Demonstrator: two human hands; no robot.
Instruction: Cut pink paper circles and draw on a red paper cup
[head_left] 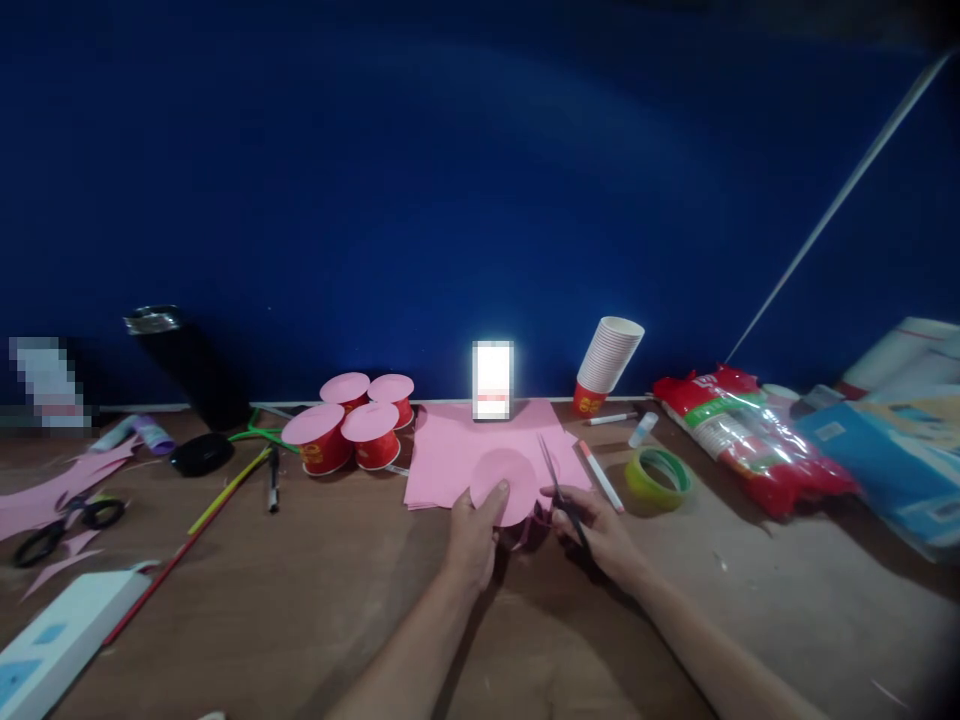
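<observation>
My left hand (474,535) is closed on a round piece of pink paper (504,480), its thumb lying on top near the lower edge. In my right hand (600,530) is a pair of scissors (553,470), the thin blades pointing up and away beside the circle's right edge. Their handles are partly hidden by my fingers. A small dark pinkish shape hangs below the circle between my hands, too blurred to name. Behind the circle lies a stack of pink paper sheets (442,450).
Red paper cups (324,452) with pink discs stand left of the sheets. Rightward are stacked paper cups (611,355), a marker (600,477), a tape roll (637,490) and a red plastic package (780,480). Other scissors (105,513) and a power strip (75,620) lie left.
</observation>
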